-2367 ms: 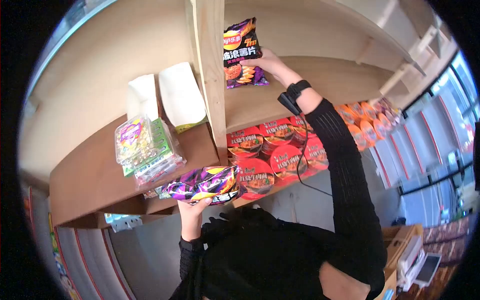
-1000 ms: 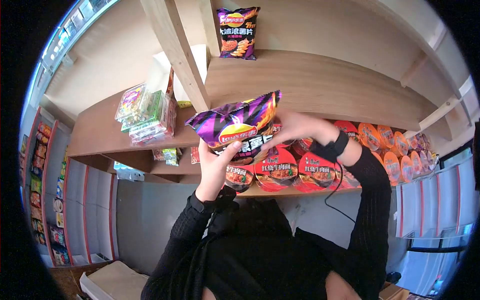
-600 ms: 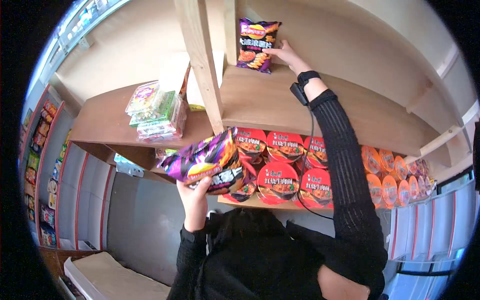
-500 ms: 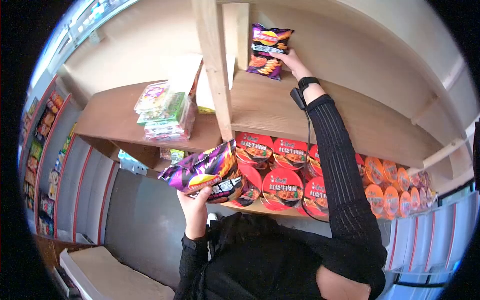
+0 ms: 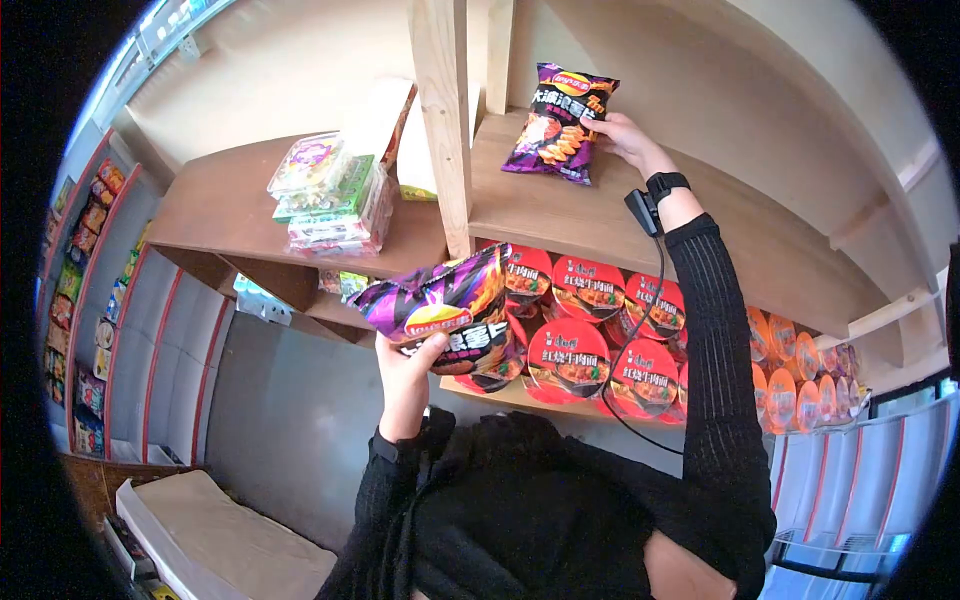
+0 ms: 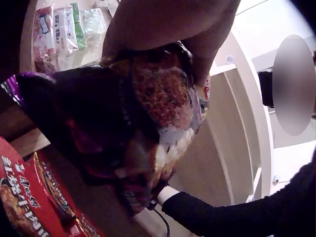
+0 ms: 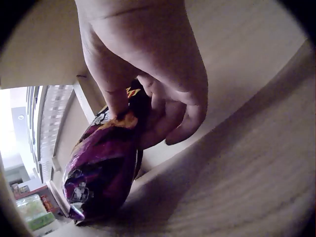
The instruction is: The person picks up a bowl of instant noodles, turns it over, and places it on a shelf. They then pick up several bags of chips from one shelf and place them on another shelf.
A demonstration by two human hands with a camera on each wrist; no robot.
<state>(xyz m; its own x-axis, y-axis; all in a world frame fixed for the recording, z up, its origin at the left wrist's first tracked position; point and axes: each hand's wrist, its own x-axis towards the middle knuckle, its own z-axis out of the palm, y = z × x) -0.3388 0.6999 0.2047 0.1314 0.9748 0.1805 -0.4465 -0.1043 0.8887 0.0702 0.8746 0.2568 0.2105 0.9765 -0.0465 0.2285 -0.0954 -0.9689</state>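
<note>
In the head view my left hand (image 5: 405,385) grips black and purple chip bags (image 5: 455,325) by their lower edge, in front of the shelf; the thumb lies on the printed front. My right hand (image 5: 628,142) pinches the right edge of another such bag (image 5: 560,125), which stands leaning on the upper wooden shelf (image 5: 640,215). The right wrist view shows my right hand (image 7: 148,64) with the thumb on one side of that bag (image 7: 106,163) and curled fingers behind it. My left hand (image 6: 173,24) covers the top of its bag (image 6: 98,113) in the left wrist view.
Red noodle tubs (image 5: 568,355) and orange tubs (image 5: 782,398) fill the level below. Left of the wooden post (image 5: 442,120) are stacked clear packages (image 5: 335,205) and white boxes (image 5: 380,125). A cable (image 5: 640,320) hangs from my right wrist.
My right hand left the standing bag, came to the held bags, then returned to it. That bag now tilts more, its lower end nearer the shelf's front. The view has shifted.
</note>
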